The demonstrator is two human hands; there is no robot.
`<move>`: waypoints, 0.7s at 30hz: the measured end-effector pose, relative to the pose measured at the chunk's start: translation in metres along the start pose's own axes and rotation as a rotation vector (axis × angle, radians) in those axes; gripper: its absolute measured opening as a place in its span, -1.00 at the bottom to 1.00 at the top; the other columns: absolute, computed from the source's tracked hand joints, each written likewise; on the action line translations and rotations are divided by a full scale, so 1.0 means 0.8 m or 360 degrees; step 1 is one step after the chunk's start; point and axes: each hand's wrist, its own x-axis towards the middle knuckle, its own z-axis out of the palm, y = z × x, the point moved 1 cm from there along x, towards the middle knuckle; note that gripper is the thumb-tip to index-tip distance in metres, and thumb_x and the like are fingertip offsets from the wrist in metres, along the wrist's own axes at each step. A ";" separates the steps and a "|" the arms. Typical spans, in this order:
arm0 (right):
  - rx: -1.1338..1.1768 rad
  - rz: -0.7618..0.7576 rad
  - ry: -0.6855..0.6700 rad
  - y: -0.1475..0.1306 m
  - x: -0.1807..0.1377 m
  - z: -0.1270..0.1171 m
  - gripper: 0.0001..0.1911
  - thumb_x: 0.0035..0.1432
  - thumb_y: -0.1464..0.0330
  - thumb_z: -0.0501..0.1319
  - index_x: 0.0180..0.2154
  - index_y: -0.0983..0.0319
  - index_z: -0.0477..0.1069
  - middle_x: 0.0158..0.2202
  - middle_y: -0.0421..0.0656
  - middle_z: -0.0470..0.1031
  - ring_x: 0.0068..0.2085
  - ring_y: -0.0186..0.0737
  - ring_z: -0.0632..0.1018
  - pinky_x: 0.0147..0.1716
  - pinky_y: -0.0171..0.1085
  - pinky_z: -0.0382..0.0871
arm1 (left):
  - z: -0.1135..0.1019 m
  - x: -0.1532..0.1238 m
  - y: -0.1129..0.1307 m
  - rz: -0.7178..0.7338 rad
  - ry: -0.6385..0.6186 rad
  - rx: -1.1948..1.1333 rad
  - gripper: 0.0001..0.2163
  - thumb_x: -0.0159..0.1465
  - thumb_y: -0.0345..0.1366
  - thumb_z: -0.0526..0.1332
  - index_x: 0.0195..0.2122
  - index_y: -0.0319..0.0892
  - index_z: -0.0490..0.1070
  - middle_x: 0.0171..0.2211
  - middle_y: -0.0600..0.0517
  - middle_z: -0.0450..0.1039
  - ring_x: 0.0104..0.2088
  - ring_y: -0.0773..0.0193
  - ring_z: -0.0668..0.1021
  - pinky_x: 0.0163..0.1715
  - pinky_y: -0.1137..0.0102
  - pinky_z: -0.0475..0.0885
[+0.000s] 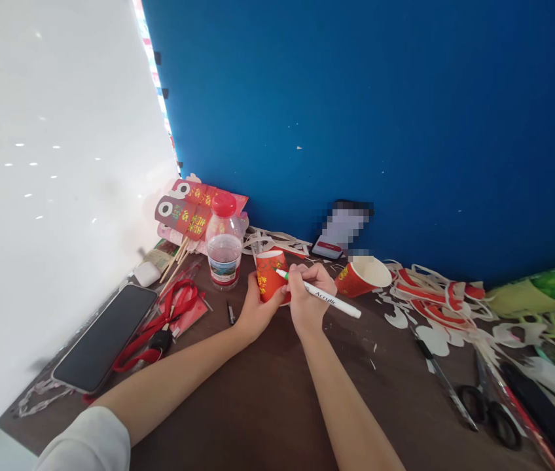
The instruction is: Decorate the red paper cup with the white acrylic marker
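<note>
My left hand (254,309) is wrapped round a small red paper cup (270,275) with yellow print, holding it upright above the dark brown table (258,405). My right hand (308,296) grips a white marker pen (329,301) with a green tip. The tip touches the cup's upper side. A second red paper cup (363,276) lies tilted on its side just right of my right hand, its white inside showing.
A water bottle with a red cap (224,242) stands left of the cup, with red paper fish on sticks (186,216) behind it. A phone (105,337) and red lanyard (162,324) lie at left. Paper scraps (434,301), black scissors (488,399) and a blue wall (380,118) lie to the right and behind.
</note>
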 end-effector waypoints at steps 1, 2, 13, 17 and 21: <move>-0.0016 -0.0003 -0.0002 0.000 0.000 0.000 -0.60 -0.07 0.36 0.29 -0.61 0.23 0.03 -0.70 -0.37 0.27 -0.72 -0.47 0.31 -0.66 -0.43 0.20 | 0.000 0.000 0.001 -0.0007 0.0000 0.0005 -0.45 0.02 -0.07 0.37 -0.06 -0.16 0.17 -0.13 -0.02 0.40 -0.15 0.28 0.50 -0.11 0.39 0.43; -0.0033 -0.0013 -0.0012 -0.001 0.000 0.001 -0.61 -0.06 0.36 0.27 -0.61 0.23 0.02 -0.72 -0.38 0.24 -0.72 -0.48 0.31 -0.65 -0.42 0.20 | 0.000 -0.001 0.001 -0.0016 -0.0001 0.0014 -0.45 0.02 -0.06 0.37 -0.07 -0.16 0.17 -0.14 -0.01 0.40 -0.15 0.28 0.50 -0.11 0.39 0.43; -0.0037 -0.0111 0.0032 0.007 0.002 -0.002 -0.64 -0.03 0.41 0.19 -0.62 0.22 -0.03 -0.72 -0.37 0.15 -0.64 -0.51 0.21 -0.57 -0.43 0.12 | -0.001 0.000 0.000 0.0019 0.0048 0.0086 -0.49 0.05 -0.01 0.34 -0.10 -0.17 0.20 -0.17 -0.01 0.42 -0.16 0.26 0.51 -0.10 0.36 0.43; -0.0005 -0.0098 0.0044 0.008 0.003 -0.002 -0.65 -0.05 0.43 0.16 -0.62 0.22 -0.06 -0.75 -0.39 0.09 -0.65 -0.51 0.20 -0.58 -0.44 0.10 | -0.002 0.002 -0.002 0.0023 0.0057 0.0090 -0.54 0.10 -0.04 0.31 -0.09 -0.16 0.21 -0.18 -0.01 0.43 -0.16 0.26 0.51 -0.09 0.36 0.42; 0.0005 -0.0081 0.0076 0.008 0.004 -0.003 -0.67 -0.04 0.43 0.15 -0.61 0.22 -0.05 -0.75 -0.39 0.11 -0.67 -0.50 0.20 -0.59 -0.43 0.12 | -0.002 0.001 -0.001 0.0013 0.0068 0.0086 -0.53 0.10 -0.05 0.32 -0.07 -0.16 0.22 -0.17 0.00 0.43 -0.15 0.25 0.50 -0.06 0.34 0.41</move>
